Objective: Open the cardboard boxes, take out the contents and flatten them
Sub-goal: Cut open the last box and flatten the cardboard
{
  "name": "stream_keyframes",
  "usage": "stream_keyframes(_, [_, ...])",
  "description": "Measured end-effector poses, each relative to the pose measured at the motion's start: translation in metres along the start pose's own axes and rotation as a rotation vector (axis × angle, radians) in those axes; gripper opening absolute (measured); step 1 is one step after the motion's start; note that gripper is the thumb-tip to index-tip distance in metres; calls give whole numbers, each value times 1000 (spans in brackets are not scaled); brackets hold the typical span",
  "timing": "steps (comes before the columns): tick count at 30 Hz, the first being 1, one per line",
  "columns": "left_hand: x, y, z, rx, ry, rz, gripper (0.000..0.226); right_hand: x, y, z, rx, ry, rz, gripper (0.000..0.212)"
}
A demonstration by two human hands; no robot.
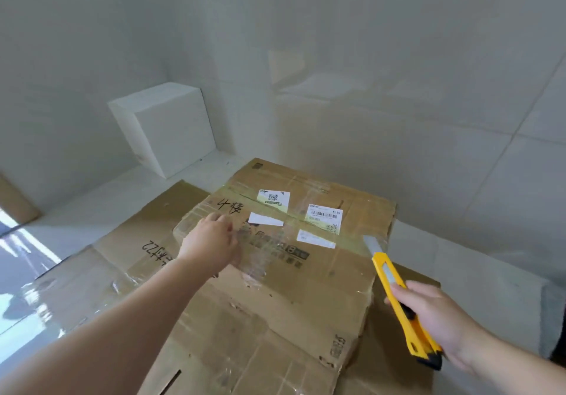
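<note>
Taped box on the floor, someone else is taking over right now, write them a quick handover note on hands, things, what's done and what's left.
Left hand: resting flat on top of the taped box, steadying it.
Right hand: grips the yellow knife, blade out, its tip at the right end of the tape seam.
The box sits on flattened cardboard on the floor. A white box stands behind by the wall.
Done: some cardboard already flat.
Left: slit the tape, open the box, take out the contents, flatten it. Whether the white box is part of the job cannot be told.
</note>
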State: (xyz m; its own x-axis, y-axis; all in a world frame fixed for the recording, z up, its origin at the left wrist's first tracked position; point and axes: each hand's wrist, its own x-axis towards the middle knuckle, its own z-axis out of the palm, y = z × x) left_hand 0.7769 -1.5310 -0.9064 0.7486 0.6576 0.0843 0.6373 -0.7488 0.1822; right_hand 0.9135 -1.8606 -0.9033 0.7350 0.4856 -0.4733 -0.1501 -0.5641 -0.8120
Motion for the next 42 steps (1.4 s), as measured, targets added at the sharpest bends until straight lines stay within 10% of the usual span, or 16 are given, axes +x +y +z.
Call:
stream_keyframes(9, [23, -75, 22, -69, 15, -215, 68, 14, -24, 38, -77, 89, -44, 40])
stream_keyframes(32, [-56, -73, -4, 123, -19, -273, 58, -37, 2, 32, -249, 52, 71, 40])
stream_keyframes(42, [-42, -59, -8, -52, -17, -336, 50, 0, -56, 50, -827, 63, -428, 31])
